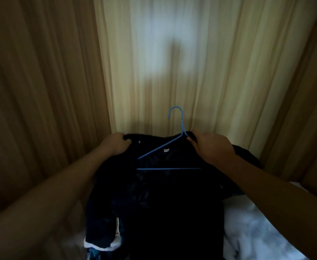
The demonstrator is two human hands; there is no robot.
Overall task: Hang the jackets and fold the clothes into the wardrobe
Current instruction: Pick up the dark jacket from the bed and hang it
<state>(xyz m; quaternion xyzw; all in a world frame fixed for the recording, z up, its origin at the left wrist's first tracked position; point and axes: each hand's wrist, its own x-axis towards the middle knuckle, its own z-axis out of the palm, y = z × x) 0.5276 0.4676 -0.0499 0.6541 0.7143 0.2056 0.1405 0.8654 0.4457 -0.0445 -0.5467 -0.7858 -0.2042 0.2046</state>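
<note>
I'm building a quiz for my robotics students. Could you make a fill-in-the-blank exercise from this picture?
1. The wire hanger is ____ in colour.
2. Its hook points ____, in front of the beige curtain.
3. The left hand and the right hand each grip the dark ____.

Missing words: blue; up; jacket.

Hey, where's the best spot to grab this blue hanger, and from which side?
Take the hanger by its neck just under the hook, from above. That part stands upright, clear of the jacket, while the sloped arm and bar lie against the cloth and the right hand hides the other side.
</note>
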